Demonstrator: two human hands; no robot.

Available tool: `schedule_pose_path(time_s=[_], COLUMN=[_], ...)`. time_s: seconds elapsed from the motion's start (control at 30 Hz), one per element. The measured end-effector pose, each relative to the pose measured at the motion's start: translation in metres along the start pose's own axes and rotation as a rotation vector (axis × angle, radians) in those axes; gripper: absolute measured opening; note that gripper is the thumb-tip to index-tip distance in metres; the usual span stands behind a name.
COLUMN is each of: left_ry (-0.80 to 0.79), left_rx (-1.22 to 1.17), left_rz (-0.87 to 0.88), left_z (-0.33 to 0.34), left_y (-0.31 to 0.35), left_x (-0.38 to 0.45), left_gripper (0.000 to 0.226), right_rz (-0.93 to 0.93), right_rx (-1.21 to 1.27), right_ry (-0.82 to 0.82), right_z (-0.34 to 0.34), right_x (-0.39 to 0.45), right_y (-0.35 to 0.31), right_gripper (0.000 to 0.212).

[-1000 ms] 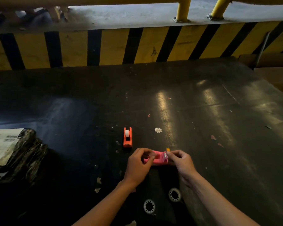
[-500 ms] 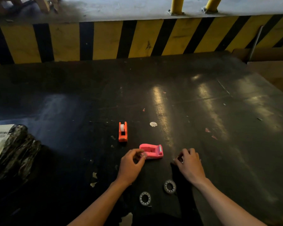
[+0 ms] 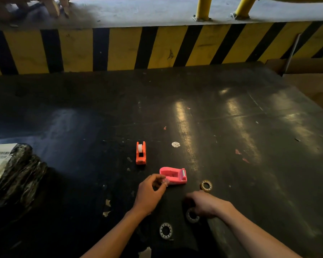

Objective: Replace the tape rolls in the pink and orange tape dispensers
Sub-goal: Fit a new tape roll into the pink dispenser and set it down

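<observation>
One roll (image 3: 140, 148) in orange dispenser (image 3: 141, 153)

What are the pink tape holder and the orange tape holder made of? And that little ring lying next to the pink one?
The pink tape holder looks like smooth moulded plastic with an even, bright colour; the grey strip at its end is probably a metal cutter. The orange tape holder looks like the same sort of plastic. The little ring is brownish and see-through at its edge, so likely a nearly used-up tape roll, though it is too dim to be sure.

warehouse dock: hazard-striped barrier (image 3: 157, 45)
</observation>
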State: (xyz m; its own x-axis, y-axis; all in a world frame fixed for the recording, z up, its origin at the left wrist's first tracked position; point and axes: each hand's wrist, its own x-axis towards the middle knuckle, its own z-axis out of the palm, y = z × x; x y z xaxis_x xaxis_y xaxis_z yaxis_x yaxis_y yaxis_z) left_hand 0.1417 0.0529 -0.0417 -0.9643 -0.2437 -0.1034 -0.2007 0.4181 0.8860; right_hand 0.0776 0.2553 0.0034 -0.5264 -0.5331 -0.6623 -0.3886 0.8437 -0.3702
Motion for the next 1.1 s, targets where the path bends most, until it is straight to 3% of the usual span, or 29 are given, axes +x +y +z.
schedule_pose_path(time_s=[0.07,0.13,0.23,0.33,0.57,0.73,0.87,1.1], left_ry=[-0.009,-0.009,-0.025,-0.100,-0.065,0.047,0.110,0.140], left_rx=[-0.035,-0.088,-0.194,-0.245,-0.288,-0.233,-0.168,-0.125], left_rz=[-0.001,-0.012,-0.008,0.063,0.073,0.064,0.094,0.191], left_z=[-0.001,-0.001,-0.002,-0.003,-0.005,-0.005,-0.005,-0.001], left_y=[0.003,0.009,0.019,0.032,0.042,0.042,0.039,0.041], left_x=[-0.001,-0.001,-0.001,-0.003,-0.004,-0.006,-0.005,-0.006], left_gripper=[0.014,0.014,0.017,0.025,0.027,0.024,0.024,0.026], right_rz=[0.021,0.044,0.020,-0.053,-0.144,-0.130,-0.139,-0.275], right_rx=[0.256,0.679,1.188,1.403,1.423,1.351,1.380,1.195], right_ry=[0.083,0.158,0.267,0.307,0.376,0.431,0.344,0.337], right_z=[0.000,-0.002,-0.007,-0.016,-0.021,-0.019,-0.022,-0.018], right_x=[0.002,0.003,0.003,0.003,0.007,0.010,0.009,0.005], right_y=[0.005,0.005,-0.001,-0.011,-0.021,-0.028,-0.034,-0.034], right_gripper=[0.022,0.014,0.018,0.023,0.020,0.021,0.030,0.017])
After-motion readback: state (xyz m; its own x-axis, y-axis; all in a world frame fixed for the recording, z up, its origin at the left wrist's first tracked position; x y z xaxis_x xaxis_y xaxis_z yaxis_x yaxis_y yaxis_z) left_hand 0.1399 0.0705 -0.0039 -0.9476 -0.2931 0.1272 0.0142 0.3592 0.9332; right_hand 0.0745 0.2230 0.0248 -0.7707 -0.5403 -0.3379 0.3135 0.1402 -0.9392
